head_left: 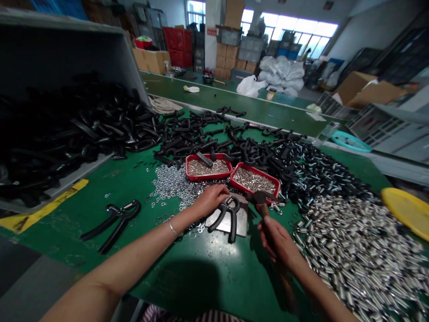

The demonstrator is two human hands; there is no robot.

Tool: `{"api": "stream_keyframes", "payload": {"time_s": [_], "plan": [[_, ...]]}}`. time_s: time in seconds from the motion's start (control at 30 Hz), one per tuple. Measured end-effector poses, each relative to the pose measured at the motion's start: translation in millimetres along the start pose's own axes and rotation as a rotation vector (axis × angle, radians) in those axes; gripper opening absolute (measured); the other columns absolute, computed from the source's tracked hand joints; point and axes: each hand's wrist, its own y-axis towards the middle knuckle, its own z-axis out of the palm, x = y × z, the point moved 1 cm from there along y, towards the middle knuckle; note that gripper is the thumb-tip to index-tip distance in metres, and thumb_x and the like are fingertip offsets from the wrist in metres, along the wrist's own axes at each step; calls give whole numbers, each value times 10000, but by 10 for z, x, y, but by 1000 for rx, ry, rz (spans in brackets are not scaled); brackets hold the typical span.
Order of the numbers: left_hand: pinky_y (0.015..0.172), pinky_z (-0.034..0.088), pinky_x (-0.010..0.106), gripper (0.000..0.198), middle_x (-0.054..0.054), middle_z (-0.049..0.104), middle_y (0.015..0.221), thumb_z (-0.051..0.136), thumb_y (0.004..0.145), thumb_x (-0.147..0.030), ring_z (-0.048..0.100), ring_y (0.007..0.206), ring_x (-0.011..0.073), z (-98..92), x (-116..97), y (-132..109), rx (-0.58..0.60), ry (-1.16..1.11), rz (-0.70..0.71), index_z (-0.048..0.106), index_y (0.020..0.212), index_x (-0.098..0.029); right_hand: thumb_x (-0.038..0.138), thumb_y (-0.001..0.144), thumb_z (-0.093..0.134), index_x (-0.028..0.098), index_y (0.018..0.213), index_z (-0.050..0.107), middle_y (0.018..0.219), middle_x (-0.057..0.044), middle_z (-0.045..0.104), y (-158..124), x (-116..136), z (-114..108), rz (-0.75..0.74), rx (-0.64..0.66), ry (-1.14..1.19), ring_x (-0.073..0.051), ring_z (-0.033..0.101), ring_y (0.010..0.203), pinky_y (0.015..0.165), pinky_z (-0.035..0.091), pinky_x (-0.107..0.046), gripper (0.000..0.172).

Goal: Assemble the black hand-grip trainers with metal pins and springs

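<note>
My left hand (pixel 212 198) rests with curled fingers on the top of a black hand-grip exerciser (pixel 225 215) that lies on a grey metal plate (pixel 241 222). My right hand (pixel 278 241) is closed round the wooden handle of a hammer (pixel 258 200), whose head is over the plate's far right corner. Beyond the plate stand two red trays (pixel 208 156) (pixel 275 181) of small metal parts. Loose silver washers (pixel 169 183) lie scattered left of the trays.
A finished black hand grip (pixel 114 221) lies on the green table at left. A grey bin (pixel 67 53) spills black plastic handles (pixel 100 125). Several black-and-silver parts (pixel 311 170) and silver cylinders (pixel 355 250) cover the right side. A yellow dish (pixel 407 210) sits far right.
</note>
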Motion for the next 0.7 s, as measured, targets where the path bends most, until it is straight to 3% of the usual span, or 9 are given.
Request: {"api": "stream_keyframes", "payload": {"time_s": [0.2,0.37,0.57,0.7], "plan": [[880,489,347,166,59,690,964,528,973,-254,639,938,209,159,-16,167,34,227,90,674,944,-180,685,873,550,208,915,531,527,82,526,-82,-233,13,-13,-70,133,-32,279,294,251,279,-140,479],[910,448,374,187,72,686,975,527,984,-275,626,964,225,214,-52,165,74,378,67,679,955,-169,652,905,534,198,931,536,527,80,529,-48,-376,-34,-35,-74,135,-32,303,292,248,275,-131,454],[893,425,361,195,67,682,968,531,985,-286,614,953,222,232,-67,174,104,461,52,676,940,-165,655,905,528,200,924,526,507,84,528,-8,-415,-4,-36,-47,156,-31,280,275,240,273,-135,456],[864,416,371,190,69,666,930,519,988,-271,593,923,232,253,-84,172,91,557,120,664,936,-159,678,881,543,205,923,525,500,85,525,-37,-400,22,-1,-45,133,-38,284,275,237,268,-143,475]]}}
